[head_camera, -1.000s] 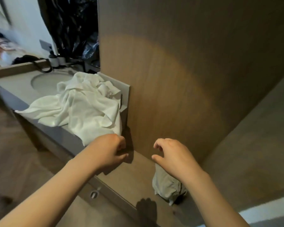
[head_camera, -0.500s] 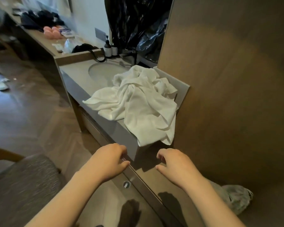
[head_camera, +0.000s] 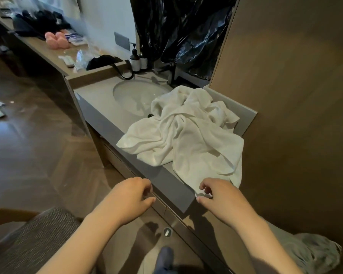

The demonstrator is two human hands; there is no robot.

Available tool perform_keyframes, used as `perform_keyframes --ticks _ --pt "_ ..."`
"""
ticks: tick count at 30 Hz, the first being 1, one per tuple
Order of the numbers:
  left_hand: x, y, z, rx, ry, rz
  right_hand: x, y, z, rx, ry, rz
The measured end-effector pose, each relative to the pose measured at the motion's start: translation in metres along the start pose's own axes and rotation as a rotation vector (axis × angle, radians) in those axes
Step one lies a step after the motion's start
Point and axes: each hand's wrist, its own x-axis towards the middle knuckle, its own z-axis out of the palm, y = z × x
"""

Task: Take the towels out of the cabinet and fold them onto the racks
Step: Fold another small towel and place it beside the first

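The counter (head_camera: 99,99) is smooth grey stone with a square front edge. The white towel (head_camera: 186,139) lies crumpled on it just beside the sink (head_camera: 135,95), an oval basin, with one corner hanging over the counter front, on the person's side of the sink. Expect soft, limp terry cloth: light, not slippery, bulky when gathered. Take hold at the hanging corner, then locate a second corner. That corner sits between the thumb and curled fingers of the right hand (head_camera: 222,196); whether it is pinched cannot be told. The left hand (head_camera: 131,196) has its fingers loosely curled and empty, clear of the towel.
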Motion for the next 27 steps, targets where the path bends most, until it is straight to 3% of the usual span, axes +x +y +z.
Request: perform_keyframes --ticks 14,27 --pt "0.156 -0.023 -0.071 -0.002 0.061 0.006 0.151 0.011 -0.062 0.099 0.102 0.021" --pt "0.283 -0.023 -0.092 0.01 0.044 0.198 0.214 0.041 -0.092 0.167 0.227 0.185"
